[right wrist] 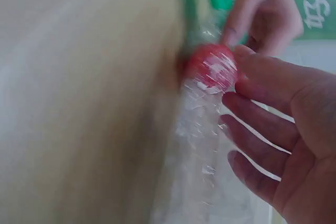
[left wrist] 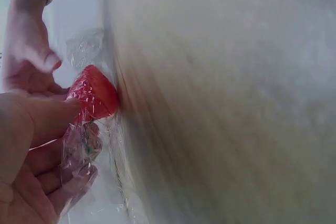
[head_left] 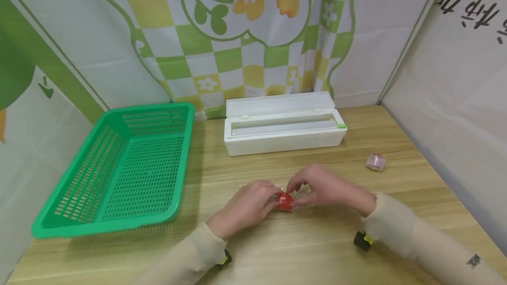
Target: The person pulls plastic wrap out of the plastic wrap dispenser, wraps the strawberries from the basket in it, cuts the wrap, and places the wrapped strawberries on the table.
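Hands meet at the middle of the wooden table (head_left: 301, 250), near its front edge. The left hand (head_left: 247, 208) and the right hand (head_left: 325, 188) close in on a small red object (head_left: 284, 201) lying on the tabletop between them, partly wrapped in clear plastic film (head_left: 303, 195).

Left hand: in the left wrist view the thumb presses against the near side of the red object (left wrist: 94, 93), and the lower fingers (left wrist: 50, 179) are curled with crumpled film (left wrist: 79, 150) gathered among them. This hand is gripping the film and object.

Right hand: in the right wrist view the thumb tip touches the red object (right wrist: 212, 66), while the remaining fingers (right wrist: 257, 124) are spread and nearly straight, apart from one another, hovering just beside the sheet of film (right wrist: 202, 135). They are not closed round anything that can be made out.

The film trails from the red object along the table surface; its full extent cannot be determined owing to blur in both wrist views.

Other items: a green perforated basket (head_left: 119, 166) stands on the left part of the table, well apart from the hands. A long white dispenser box (head_left: 283, 129) with its lid raised sits at the back, against the patterned wall. A small pinkish wrapped item (head_left: 375, 162) lies on the right part of the table, apart from the right hand. Both arms wear cream sleeves (head_left: 400, 228).
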`<control>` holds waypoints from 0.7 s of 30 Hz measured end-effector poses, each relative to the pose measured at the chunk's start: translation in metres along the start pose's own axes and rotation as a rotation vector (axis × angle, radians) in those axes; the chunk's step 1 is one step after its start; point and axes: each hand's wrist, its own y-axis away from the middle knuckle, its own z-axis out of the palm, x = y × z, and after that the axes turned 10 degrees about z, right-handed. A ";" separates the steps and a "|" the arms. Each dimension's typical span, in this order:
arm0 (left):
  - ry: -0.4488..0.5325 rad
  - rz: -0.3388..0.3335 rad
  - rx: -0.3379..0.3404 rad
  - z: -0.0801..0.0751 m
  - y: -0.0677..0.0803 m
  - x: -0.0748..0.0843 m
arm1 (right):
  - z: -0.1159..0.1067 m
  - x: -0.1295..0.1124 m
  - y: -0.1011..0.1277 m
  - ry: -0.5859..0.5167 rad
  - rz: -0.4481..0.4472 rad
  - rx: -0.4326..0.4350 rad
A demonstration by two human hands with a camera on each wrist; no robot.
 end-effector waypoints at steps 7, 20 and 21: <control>-0.040 -0.015 0.050 0.000 0.001 -0.002 | 0.012 -0.002 0.000 -0.003 0.039 0.045; -0.059 -0.070 0.029 -0.004 -0.003 -0.002 | 0.010 -0.001 -0.006 -0.085 0.096 0.031; -0.059 -0.089 0.019 -0.004 -0.004 -0.003 | 0.010 -0.003 -0.006 -0.065 0.076 0.044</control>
